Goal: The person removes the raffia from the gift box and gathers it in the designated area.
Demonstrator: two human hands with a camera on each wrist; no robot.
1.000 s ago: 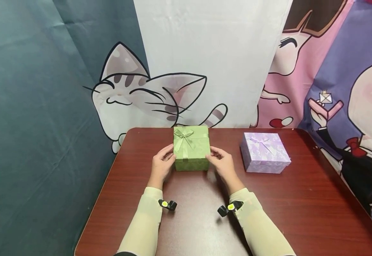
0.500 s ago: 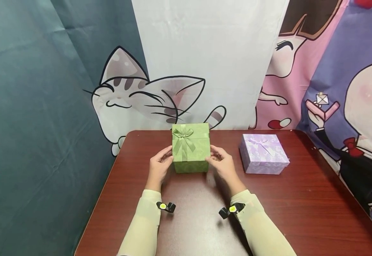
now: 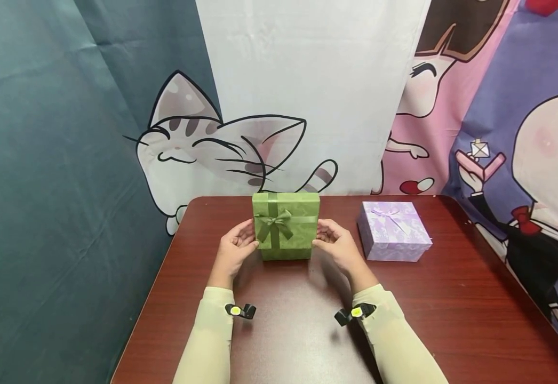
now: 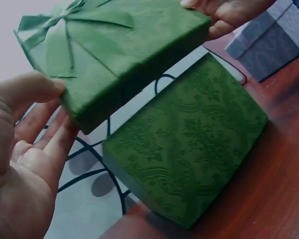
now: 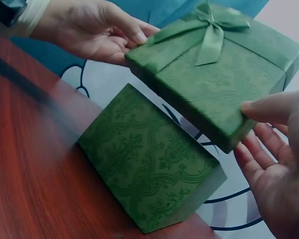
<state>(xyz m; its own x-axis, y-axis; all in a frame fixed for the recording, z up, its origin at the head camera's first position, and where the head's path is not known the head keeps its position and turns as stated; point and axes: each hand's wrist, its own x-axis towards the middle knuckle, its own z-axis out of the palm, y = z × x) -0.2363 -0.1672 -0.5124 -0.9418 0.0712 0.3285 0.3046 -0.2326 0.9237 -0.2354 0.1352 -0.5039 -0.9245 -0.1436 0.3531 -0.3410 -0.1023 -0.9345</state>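
A green gift-box lid (image 3: pixel 300 232) with a ribbon bow is held up between both hands. My left hand (image 3: pixel 233 248) pinches its left edge, thumb on the top face and fingers beneath. On the opposite edge my right hand (image 3: pixel 340 246) grips in the same manner. Both wrist views show the lid apart from the green box base (image 4: pixel 189 134), which stands on the table with its embossed pattern facing me. In the head view the lid tilts with its bow towards me and hides most of the base. The inside of the base is not visible.
A lilac gift box (image 3: pixel 394 232) with its own bow and lid stands to the right on the reddish-brown wooden table (image 3: pixel 279 320). Behind the table's far edge hangs a cartoon-printed curtain (image 3: pixel 260 69).
The lid has risen off the green base and tipped so its bow faces me. Both hands have moved slightly apart, still holding it. The lilac box has stayed in place.
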